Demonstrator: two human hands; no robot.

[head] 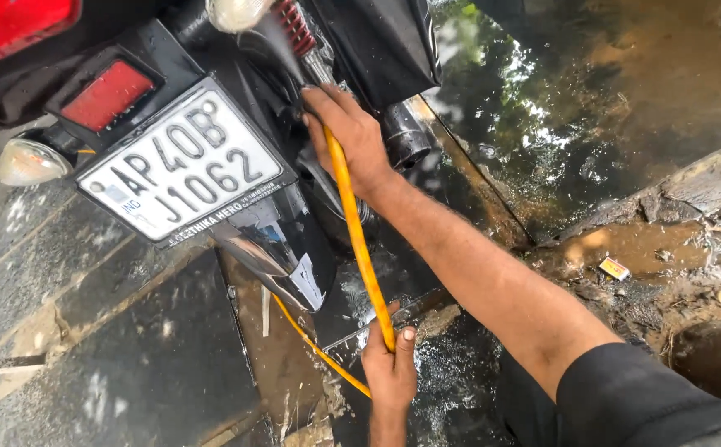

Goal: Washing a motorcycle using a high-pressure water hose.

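Outdoors in daylight, a wet floor of dark stone slabs [87,348] with pale joints runs across the left. To the upper right, a muddy puddle [576,99] reflects green leaves and bright sky. A raised stone kerb [700,186] borders brown mud, where a small yellow box [615,268] lies.

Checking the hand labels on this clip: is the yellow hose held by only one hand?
No: the right hand grips the yellow hose near the motorcycle's rear, and the left hand holds it lower down.

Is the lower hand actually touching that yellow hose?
Touching. The head view shows the left hand with fingers wrapped around the yellow hose, thumb pressed against it; no gap shows.
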